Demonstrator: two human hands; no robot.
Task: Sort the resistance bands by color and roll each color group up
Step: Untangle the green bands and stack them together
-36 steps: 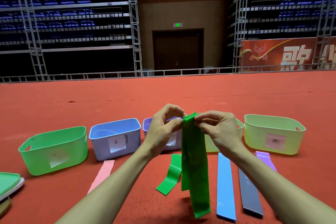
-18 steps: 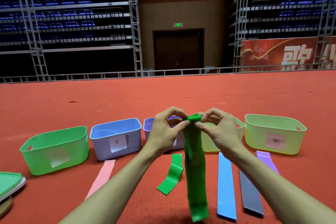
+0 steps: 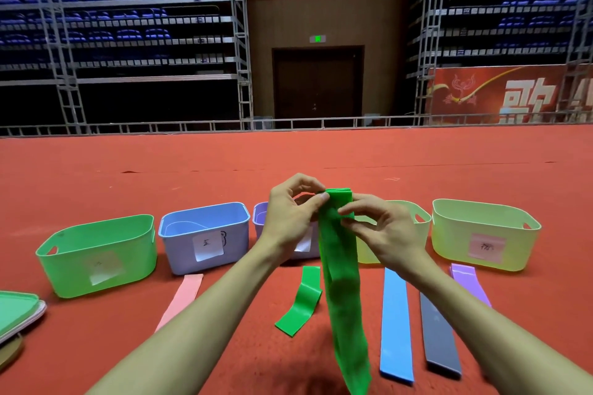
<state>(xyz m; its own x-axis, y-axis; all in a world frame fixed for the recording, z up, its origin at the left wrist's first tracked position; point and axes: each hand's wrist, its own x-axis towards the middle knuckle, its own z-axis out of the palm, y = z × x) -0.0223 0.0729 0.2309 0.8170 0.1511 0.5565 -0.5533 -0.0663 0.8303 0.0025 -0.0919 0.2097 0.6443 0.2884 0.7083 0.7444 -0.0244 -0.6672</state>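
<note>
Five bins (image 3: 96,253), six-odd bands (image 3: 396,324), two hands (image 3: 290,218)

Colours on the red floor (image 3: 417,157)

Held band (image 3: 341,266) bright green, like the loose band (image 3: 303,301); other bands pink (image 3: 183,298), blue (image 3: 396,324), grey (image 3: 439,337), lilac (image 3: 468,282). Bins: green (image 3: 96,255), pale blue (image 3: 205,237), lilac (image 3: 260,218), yellow-green (image 3: 484,234).

Green bands (image 3: 341,282) stacked, top end folded, hanging down long and a little twisted above the red floor. One more green band (image 3: 300,303) flat on floor, curved. Pink band (image 3: 181,300) at left. Blue band (image 3: 396,324), grey band (image 3: 439,337) and purple bands (image 3: 469,282) side by side at right, straight.
</note>
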